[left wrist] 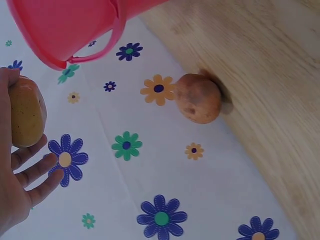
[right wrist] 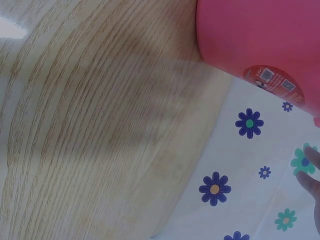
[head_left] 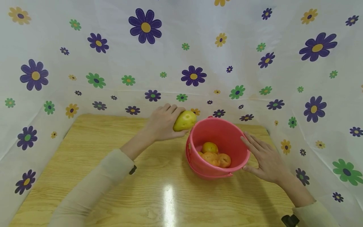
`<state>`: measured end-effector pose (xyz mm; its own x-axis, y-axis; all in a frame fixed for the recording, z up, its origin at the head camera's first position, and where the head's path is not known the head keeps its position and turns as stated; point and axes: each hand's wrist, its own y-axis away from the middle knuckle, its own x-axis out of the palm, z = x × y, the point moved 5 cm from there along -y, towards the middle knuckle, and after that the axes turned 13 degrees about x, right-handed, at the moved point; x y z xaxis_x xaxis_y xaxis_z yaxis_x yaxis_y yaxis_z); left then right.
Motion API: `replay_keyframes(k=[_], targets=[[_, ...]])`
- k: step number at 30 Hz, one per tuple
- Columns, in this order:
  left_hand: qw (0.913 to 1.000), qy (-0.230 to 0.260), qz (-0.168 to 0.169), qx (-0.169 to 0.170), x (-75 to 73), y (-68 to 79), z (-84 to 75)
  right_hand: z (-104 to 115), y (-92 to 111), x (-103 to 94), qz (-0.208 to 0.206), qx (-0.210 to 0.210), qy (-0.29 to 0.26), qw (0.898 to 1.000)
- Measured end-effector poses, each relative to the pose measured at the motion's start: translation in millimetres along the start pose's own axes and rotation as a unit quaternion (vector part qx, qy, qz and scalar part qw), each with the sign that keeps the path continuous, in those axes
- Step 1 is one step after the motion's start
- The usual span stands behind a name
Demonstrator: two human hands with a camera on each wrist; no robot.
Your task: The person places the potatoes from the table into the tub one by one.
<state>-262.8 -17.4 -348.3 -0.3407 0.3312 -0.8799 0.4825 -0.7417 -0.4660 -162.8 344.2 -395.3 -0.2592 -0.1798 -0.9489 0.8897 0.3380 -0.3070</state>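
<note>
My left hand (head_left: 165,123) holds a yellow potato (head_left: 185,120) just to the left of a pink bucket's (head_left: 219,126) rim, above the table. In the left wrist view the same potato (left wrist: 27,112) sits against the palm side, with several fingers spread below it. Several potatoes (head_left: 211,158) lie at the bottom of the bucket, partly overlapping. My right hand (head_left: 266,160) has its fingers extended, with the fingertips at the bucket's right rim. Only a few fingertips (right wrist: 311,182) of this hand show at the edge of the right wrist view.
Another brown potato (left wrist: 198,98) lies at the table's far edge, by the flowered cloth (head_left: 113,63); the left hand hides it in the head view. The wooden table (head_left: 136,195) extends around the bucket. A pink handle (left wrist: 112,40) hangs on the bucket's side.
</note>
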Motion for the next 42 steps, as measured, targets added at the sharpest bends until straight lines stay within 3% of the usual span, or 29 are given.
replay_keyframes(k=[9, 24, 33, 42], targets=[[0.9988, 0.004, 0.04, 0.028, -6.9, -18.3, -21.4, -1, 3, 0.7, 0.004, 0.003, 0.002, 1.0], [0.9911, -0.002, 0.091, 0.097, 2.4, -46.1, -54.7, -2, 3, 0.7, 0.012, 0.013, 0.004, 1.0], [0.9829, -0.011, 0.135, 0.125, 14.3, -55.6, -63.6, -2, 2, 2.2, 0.016, 0.015, 0.003, 1.0], [0.9693, -0.016, 0.2, 0.142, 32.3, -67.5, -67.4, -2, -1, 0.6, 0.013, 0.01, 0.004, 1.0]])
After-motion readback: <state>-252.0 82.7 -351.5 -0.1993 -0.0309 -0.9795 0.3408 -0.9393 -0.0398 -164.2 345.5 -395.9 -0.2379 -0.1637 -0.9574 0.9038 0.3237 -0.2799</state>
